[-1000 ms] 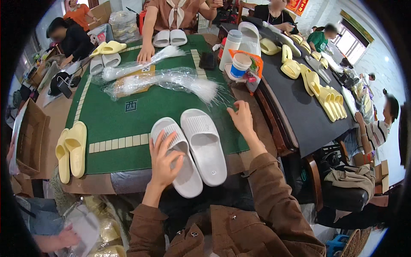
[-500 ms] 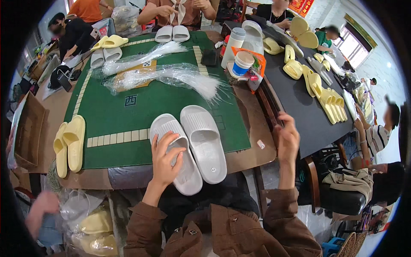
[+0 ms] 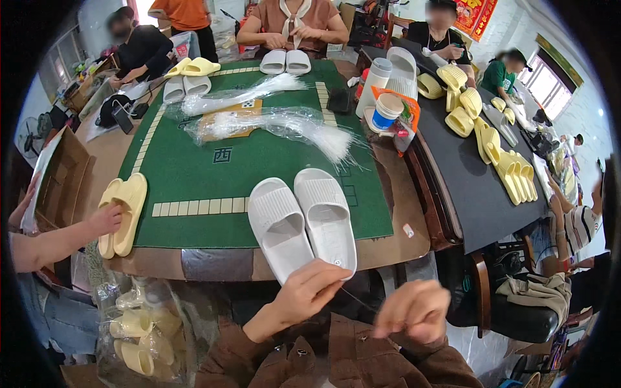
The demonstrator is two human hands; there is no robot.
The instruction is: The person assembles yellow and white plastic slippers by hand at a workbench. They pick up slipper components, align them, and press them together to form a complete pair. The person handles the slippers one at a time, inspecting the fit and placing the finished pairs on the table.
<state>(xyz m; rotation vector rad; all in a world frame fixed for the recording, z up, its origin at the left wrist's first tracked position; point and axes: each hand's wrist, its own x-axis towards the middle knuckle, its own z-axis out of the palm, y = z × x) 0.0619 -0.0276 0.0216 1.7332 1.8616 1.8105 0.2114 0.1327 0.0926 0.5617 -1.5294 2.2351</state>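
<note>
A pair of light grey slide slippers lies at the near edge of the green mat [image 3: 187, 229], toes pointing away from me. My left hand [image 3: 307, 291] is closed in a pinch at the heel of the right-hand slipper [image 3: 330, 213], its fingertips beside a small round mark. The left-hand slipper [image 3: 278, 226] touches its mate, its heel partly behind my left hand. A thin dark strand [image 3: 356, 299] stretches from my left fingertips to my right hand [image 3: 414, 310]. Motion smears that right hand, but its fingers look curled round the strand's end.
Plastic-wrapped bundles of white strands [image 3: 291, 126] lie mid-mat. At left, another person's hand [image 3: 107, 220] touches yellow slippers [image 3: 134, 204]. A tub [image 3: 387, 111] stands at the mat's right; more yellow slippers [image 3: 511, 174] cover the dark table [image 3: 453, 181]. Bagged slippers [image 3: 139, 326] sit low left.
My left hand has moved from the left-hand slipper's strap to the right-hand slipper's heel. My right hand has come down and inward, with a strand now visible. Another person's hand has reached the yellow slippers.
</note>
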